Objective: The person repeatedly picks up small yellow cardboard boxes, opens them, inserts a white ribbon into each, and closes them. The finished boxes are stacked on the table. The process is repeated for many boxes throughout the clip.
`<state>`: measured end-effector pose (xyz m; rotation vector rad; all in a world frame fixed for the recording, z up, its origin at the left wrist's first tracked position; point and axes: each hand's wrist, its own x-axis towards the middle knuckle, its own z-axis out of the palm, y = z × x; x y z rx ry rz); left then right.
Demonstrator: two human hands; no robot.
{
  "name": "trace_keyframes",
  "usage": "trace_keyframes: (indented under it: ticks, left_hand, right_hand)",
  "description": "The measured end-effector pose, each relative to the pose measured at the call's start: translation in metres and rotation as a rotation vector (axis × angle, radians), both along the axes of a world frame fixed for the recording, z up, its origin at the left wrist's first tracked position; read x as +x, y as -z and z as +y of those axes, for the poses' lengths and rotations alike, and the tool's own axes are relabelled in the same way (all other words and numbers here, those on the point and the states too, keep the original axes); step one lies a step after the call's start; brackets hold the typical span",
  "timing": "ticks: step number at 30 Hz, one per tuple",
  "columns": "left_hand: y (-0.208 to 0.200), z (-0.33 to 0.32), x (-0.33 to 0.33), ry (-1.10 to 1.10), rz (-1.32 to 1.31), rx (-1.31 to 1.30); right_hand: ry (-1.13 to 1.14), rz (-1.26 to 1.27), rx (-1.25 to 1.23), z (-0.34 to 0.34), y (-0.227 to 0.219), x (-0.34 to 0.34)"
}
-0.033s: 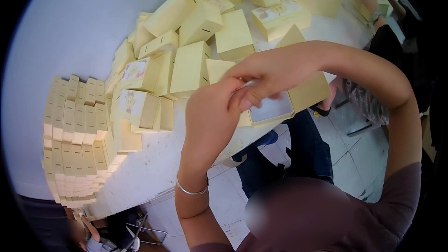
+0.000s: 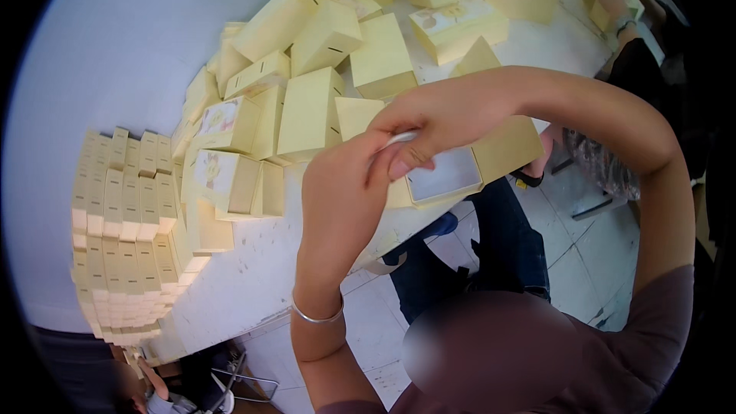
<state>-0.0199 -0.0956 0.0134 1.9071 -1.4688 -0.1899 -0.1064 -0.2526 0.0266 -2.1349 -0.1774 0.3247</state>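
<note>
In front of me my left hand (image 2: 349, 180) and my right hand (image 2: 441, 119) meet with fingers closed. Between them shows a small curved white piece (image 2: 401, 138), perhaps a strip; most of it is covered by my fingers. It appears pinched by my right thumb and fingers, while my left hand presses against it. Directly beneath lies an open cream box (image 2: 446, 195) with a pale, whitish interior. One cream flap (image 2: 510, 155) spreads out on its right. My wrists and hands hide part of the box's left and far sides.
Many cream boxes (image 2: 313, 111) lie heaped across the white table (image 2: 264, 272). Tall stacks of similar boxes (image 2: 126, 215) stand at the left. Another person's hands (image 2: 613, 0) handle a box at the far right. At lower left shows another person's arm (image 2: 156, 379).
My hands have shifted only slightly. More of the white piece shows between them, and the right fingers have curled in a little.
</note>
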Motion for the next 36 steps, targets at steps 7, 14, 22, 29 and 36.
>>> trace_keyframes:
  ticks: [7,14,22,29,36]
  left_hand:
    - [0.101,0.044,-0.02,-0.486,0.272,-0.393]
    - [0.149,0.016,-0.046,-0.358,0.777,-0.211]
    - [0.157,0.019,-0.048,-0.287,0.778,-0.23]
    - [0.158,0.02,-0.054,-0.325,0.827,-0.261]
    - [0.155,0.02,-0.055,-0.337,0.806,-0.275]
  right_hand:
    - [0.138,0.104,-0.26,-0.026,0.063,-0.007]
    - [0.153,-0.039,-0.468,-0.002,0.111,-0.011]
    - [-0.13,-0.04,-0.732,0.005,0.115,-0.006]
    - [-0.061,0.193,-0.498,0.007,0.121,-0.003]
    - [-0.105,0.322,-0.394,0.003,0.118,0.0]
